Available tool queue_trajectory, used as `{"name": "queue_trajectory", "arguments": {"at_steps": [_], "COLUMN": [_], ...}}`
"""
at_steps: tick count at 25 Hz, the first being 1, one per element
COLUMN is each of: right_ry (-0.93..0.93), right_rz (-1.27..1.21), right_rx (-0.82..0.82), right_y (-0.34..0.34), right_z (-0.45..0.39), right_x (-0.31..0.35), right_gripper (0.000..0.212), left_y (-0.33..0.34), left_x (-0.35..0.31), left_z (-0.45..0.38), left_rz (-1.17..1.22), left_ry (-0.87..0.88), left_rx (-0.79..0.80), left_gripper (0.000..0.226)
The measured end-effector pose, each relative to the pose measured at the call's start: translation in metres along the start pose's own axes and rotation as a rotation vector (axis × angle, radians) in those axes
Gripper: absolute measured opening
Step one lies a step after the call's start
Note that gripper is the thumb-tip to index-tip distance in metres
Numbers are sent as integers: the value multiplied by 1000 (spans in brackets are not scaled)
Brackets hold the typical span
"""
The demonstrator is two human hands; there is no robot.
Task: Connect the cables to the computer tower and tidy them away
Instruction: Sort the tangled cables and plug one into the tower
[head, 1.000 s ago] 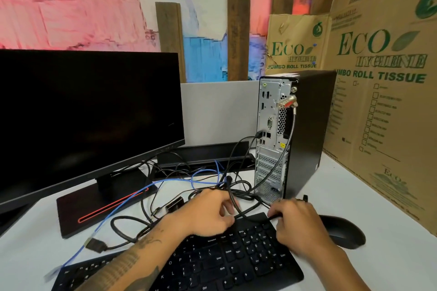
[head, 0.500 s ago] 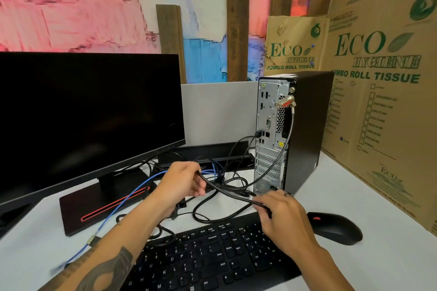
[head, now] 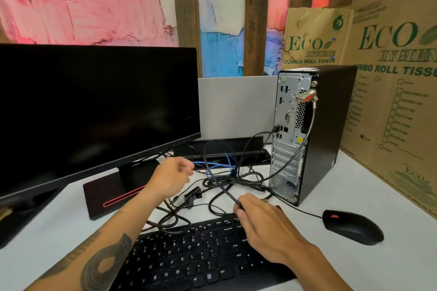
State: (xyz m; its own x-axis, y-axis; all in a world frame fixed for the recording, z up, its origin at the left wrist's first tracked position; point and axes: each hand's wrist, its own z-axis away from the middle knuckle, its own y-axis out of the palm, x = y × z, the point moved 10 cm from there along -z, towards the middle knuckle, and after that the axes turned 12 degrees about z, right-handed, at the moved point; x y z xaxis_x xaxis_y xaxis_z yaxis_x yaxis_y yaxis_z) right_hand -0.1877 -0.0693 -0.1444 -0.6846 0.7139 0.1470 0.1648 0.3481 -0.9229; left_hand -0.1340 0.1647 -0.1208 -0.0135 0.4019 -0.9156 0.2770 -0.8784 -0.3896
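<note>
Leftmost, a dark monitor stands on a flat black base with a red stripe, on a white table. Next, the left hand, on a tattooed forearm, is raised above the table in front of the monitor base; its fingers are curled and seem to pinch something thin, but motion blur hides whether they truly grip a cable. Beyond it lies a tangle of black cables with a blue cable threaded through, heaped between the monitor base and the computer tower. One black cable runs from the tangle down to the right hand, whose fingertips pinch it just above the top edge of a black keyboard. The tower stands upright, rear panel facing the viewer, with at least one black plug in its ports. Farther right sits a black mouse, and printed cardboard boxes lean behind.
</note>
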Motion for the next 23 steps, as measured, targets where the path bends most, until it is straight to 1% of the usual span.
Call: {"name": "queue_trajectory", "arguments": {"at_steps": [1,2,3,4,5,7,9,10,11,13,14,17,19,21,23], "right_ry": [5,22,44,71,100,185,299,343,371,384,386,396,414,426,406], "right_rz": [16,17,-14,-81,-168,-339,-543,-661,-769,-901,-929,-994,-1091,-1203,-1268], "right_rx": [9,14,12,7,-9,-77,-106,-101,-101,-139,-178,-302,-352,-361,-339], "right_y": [6,12,17,22,24,23,26,29,32,28,22,2,-8,-15,-20], "right_z": [-5,-10,-16,-22,-27,-37,-45,-49,-53,-64,-69,-81,-85,-88,-89], "right_x": [1,0,-1,-1,0,-3,-12,-15,-16,-16,-17,-21,-27,-31,-31], "right_gripper": [23,24,24,22,19,10,6,10,13,12,11,6,5,6,5], "left_y": [7,17,24,28,28,21,6,-1,-4,0,3,2,-5,-17,-27], "left_x": [10,25,40,50,53,44,27,17,8,-11,-21,-45,-58,-69,-80], "left_z": [2,5,8,11,11,9,9,11,11,15,17,20,19,14,9], "left_rz": [-247,-442,-566,-626,-656,-661,-565,-471,-361,-171,-134,-145,-68,150,554], "left_ry": [-1,-21,-47,-53,-41,16,60,89,123,201,250,375,395,340,235], "left_rx": [99,199,259,262,227,111,-16,-60,-68,4,41,68,52,11,-20], "left_gripper": [21,31,40,42,39,28,23,19,16,10,9,18,20,25,31]}}
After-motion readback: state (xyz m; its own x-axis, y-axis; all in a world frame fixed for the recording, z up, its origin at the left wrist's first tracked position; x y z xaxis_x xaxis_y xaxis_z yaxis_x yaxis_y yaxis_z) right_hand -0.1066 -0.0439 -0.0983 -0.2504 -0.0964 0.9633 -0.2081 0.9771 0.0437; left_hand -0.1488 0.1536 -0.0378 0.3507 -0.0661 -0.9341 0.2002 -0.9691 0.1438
